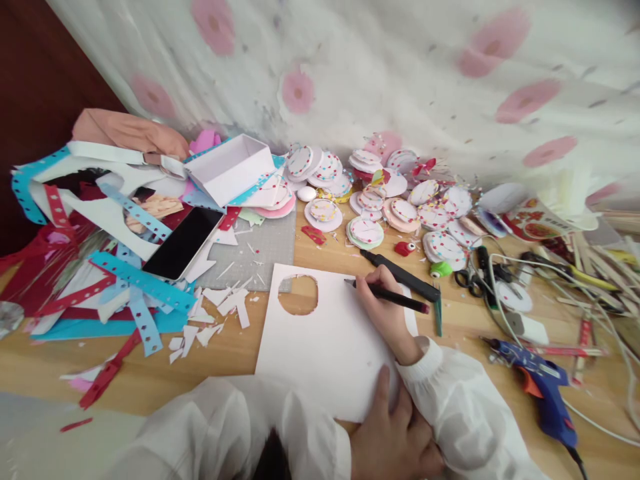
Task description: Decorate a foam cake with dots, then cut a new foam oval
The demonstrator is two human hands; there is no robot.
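A white sheet of card (320, 347) lies on the wooden table with a round hole (298, 295) cut near its upper left corner. My right hand (383, 310) grips a black pencil (387, 295), its tip touching the sheet near the top edge. My left hand (395, 433) rests on the sheet's lower right edge, thumb stretched over the card and fingers curled beneath my right sleeve. Both arms wear white sleeves.
A black marker (400, 275) lies just past the pencil. Decorated paper discs (370, 193) pile up at the back, scissors (470, 277) and cables to the right, a blue glue gun (543, 390) at the lower right. A phone (183, 243), white box (227, 167) and paper scraps fill the left.
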